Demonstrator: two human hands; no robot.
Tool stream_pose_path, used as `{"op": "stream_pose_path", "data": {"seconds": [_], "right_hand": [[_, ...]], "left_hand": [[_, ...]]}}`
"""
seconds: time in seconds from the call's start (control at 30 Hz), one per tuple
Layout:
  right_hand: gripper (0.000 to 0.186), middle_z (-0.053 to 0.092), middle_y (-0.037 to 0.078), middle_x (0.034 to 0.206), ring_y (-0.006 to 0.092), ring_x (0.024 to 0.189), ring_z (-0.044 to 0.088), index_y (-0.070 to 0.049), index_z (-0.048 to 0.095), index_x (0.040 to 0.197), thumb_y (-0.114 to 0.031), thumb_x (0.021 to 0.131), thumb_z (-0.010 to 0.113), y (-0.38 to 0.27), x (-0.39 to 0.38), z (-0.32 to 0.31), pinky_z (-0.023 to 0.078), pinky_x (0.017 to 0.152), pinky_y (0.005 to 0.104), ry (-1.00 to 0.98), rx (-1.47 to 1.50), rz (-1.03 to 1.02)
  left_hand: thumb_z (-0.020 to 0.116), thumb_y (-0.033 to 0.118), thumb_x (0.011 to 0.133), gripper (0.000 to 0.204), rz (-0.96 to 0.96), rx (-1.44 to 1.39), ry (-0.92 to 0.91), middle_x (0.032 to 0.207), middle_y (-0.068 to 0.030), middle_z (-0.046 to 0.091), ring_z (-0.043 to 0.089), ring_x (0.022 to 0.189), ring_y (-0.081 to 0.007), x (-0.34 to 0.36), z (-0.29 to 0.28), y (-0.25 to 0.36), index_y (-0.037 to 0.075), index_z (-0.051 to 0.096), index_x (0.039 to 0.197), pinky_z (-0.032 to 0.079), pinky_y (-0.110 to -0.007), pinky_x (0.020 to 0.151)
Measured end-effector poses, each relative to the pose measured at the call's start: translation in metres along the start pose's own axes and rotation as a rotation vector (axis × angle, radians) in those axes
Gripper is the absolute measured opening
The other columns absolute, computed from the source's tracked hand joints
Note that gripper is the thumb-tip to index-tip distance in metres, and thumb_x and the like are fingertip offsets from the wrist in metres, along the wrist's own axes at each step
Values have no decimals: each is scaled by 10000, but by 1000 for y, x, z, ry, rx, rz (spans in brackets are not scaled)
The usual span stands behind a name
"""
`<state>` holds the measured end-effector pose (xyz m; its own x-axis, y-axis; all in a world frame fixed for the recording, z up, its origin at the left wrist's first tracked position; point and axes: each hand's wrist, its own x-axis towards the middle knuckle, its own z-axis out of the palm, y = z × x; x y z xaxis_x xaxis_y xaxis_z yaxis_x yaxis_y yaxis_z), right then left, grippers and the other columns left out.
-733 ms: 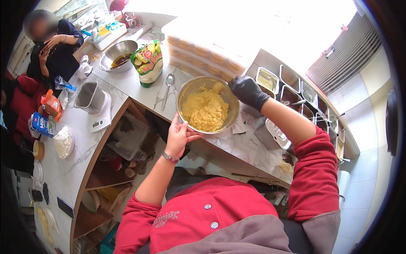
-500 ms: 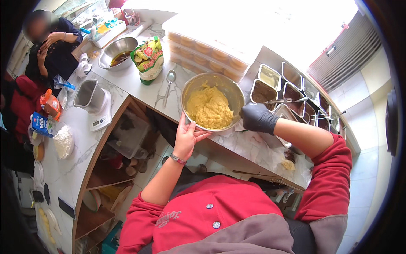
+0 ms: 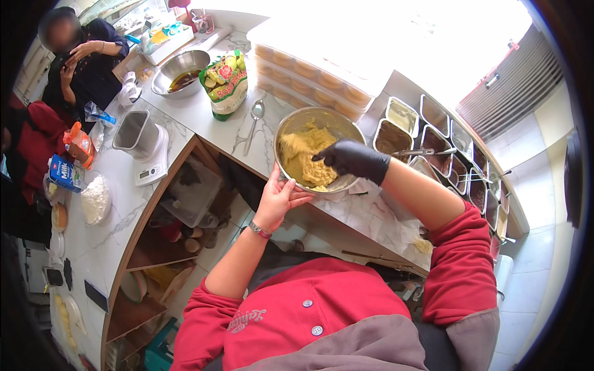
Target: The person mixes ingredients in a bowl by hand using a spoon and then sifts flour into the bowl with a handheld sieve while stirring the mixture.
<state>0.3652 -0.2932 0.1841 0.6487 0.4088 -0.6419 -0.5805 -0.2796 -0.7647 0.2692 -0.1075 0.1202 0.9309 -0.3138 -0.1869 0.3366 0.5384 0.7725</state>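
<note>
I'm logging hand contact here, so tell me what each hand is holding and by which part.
The bare left hand steadies the metal bowl by its near rim. The black-gloved right hand presses into the yellow dough inside.

- The dough in the bowl was pale yellow, and the bowl itself was shiny silver metal.
- The right hand wore a black glove; the left hand was bare, with a silver wristband.
- The sleeves were red, with grey cloth below.
- The counter was white marble with thin grey veins, and its edge was brown wood.
- The snack bag was green with red and yellow print.
- The scale was white, and the container on it was grey.
- The carton was blue.
- The flour was white.
</note>
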Motion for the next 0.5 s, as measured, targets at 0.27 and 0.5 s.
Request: {"op": "stream_pose_path", "data": {"seconds": [0.27,0.5], "right_hand": [[272,539,50,580,125,515,492,-58,673,857,-254,806,492,-52,-26,-45,408,506,276,250,-920,-188],[289,613,201,759,300,725,601,-24,655,839,-279,747,555,-5,-22,-13,469,693,364,207,-1164,-305]], "left_hand": [[371,65,903,628,-5,15,48,935,-204,578,614,836,-317,3,-5,9,138,-37,1375,523,-396,745],[399,58,878,630,23,84,84,849,-142,603,635,741,-282,8,-6,13,95,17,1377,541,-367,677]]}}
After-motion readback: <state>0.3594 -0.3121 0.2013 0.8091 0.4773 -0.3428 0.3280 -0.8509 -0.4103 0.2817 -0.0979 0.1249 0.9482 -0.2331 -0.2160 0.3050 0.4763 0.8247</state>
